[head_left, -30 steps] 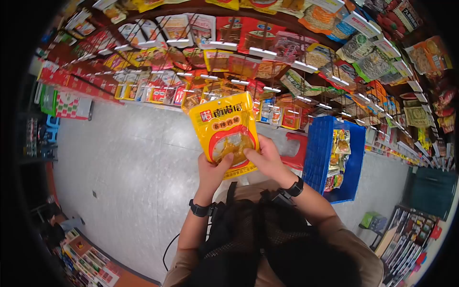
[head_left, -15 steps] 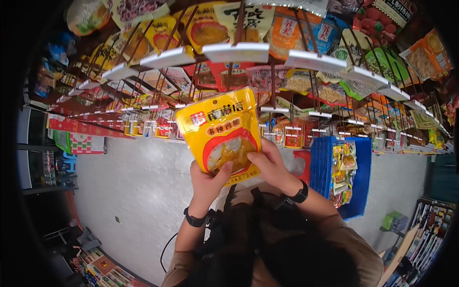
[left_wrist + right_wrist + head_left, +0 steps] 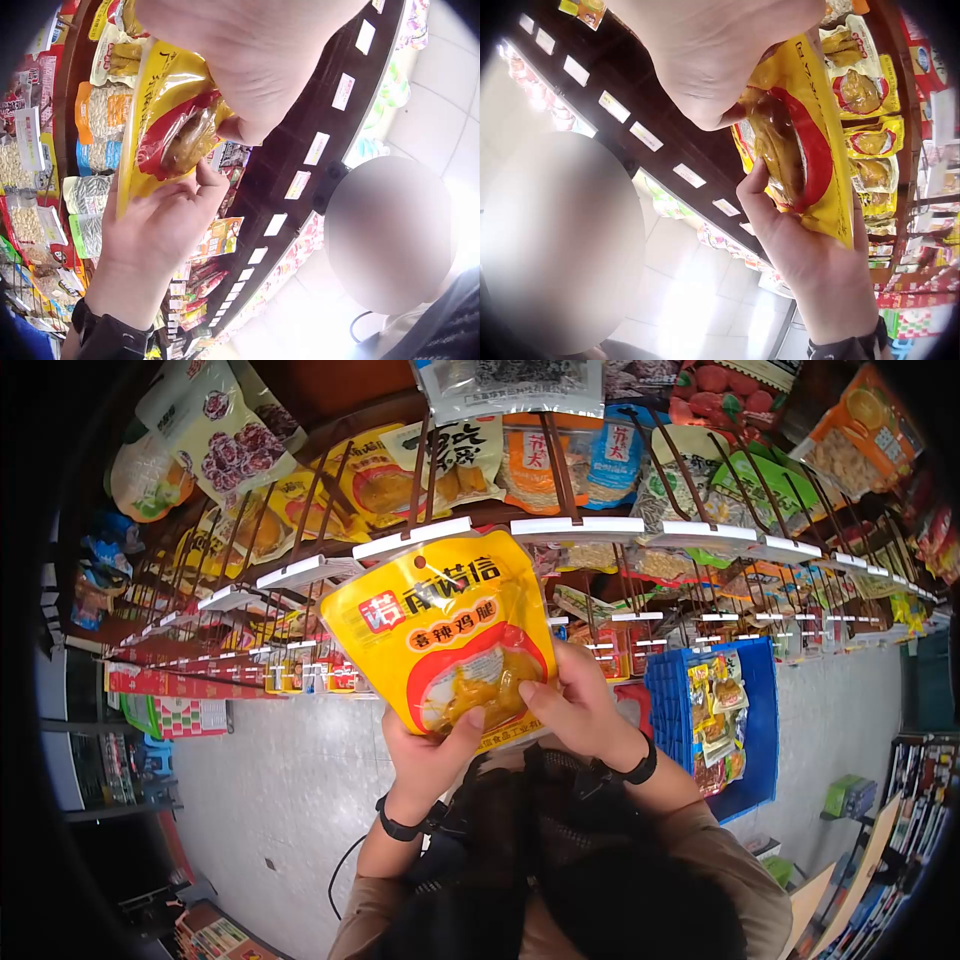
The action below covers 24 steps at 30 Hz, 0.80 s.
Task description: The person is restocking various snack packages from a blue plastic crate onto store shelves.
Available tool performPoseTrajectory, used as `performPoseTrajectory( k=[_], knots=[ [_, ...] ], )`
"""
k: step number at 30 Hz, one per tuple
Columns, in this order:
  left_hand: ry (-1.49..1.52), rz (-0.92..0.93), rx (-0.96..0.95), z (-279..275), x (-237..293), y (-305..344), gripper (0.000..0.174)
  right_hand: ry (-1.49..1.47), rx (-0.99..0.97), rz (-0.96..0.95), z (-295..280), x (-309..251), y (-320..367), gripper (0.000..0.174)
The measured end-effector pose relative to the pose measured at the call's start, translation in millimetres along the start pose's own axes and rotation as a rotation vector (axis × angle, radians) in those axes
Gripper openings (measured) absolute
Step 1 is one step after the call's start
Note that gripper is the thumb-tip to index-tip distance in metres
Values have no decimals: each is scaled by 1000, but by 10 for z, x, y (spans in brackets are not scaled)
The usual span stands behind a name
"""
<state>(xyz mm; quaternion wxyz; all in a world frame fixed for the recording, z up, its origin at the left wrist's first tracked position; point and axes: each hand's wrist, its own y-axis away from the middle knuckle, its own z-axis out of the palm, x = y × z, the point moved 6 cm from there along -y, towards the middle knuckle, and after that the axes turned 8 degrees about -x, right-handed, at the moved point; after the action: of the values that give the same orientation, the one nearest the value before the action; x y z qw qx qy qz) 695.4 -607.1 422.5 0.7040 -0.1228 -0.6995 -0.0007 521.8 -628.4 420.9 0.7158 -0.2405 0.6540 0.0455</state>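
Observation:
Both hands hold a yellow bag of chicken leg (image 3: 430, 630) in front of the body, its printed face and red-rimmed clear window turned up. My left hand (image 3: 432, 758) grips the lower left edge, thumb over the front. At the lower right edge my right hand (image 3: 582, 705) pinches it the same way. The fingers behind the bag are hidden in the head view. In the left wrist view, the brown meat (image 3: 187, 142) shows through the window between the two thumbs. Similar yellow bags (image 3: 375, 478) hang on the rack beyond.
Rows of rack hooks carry snack bags, with white price tags (image 3: 410, 538) at their tips. A blue crate (image 3: 760, 760) holding several packets stands on the floor to the right. Boxes (image 3: 195, 717) stand at left; shelves of goods (image 3: 925, 790) line the right.
The bag and both hands have come up closer to the camera, the bag looking larger and shifted slightly left. My view has tilted up, bringing the upper rack nearer. The two-handed grip stays the same.

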Motion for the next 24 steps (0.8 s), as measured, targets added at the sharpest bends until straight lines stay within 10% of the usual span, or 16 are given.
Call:
performPoseTrajectory(
  k=[20,24],
  knots=[
    [-78,-203,-527,-370,-502,-120,31,132,248,217,284,688,327,22],
    [98,-320,-312,-530,-757,-195,25,150,287,231,335,765,193,23]
  ],
)
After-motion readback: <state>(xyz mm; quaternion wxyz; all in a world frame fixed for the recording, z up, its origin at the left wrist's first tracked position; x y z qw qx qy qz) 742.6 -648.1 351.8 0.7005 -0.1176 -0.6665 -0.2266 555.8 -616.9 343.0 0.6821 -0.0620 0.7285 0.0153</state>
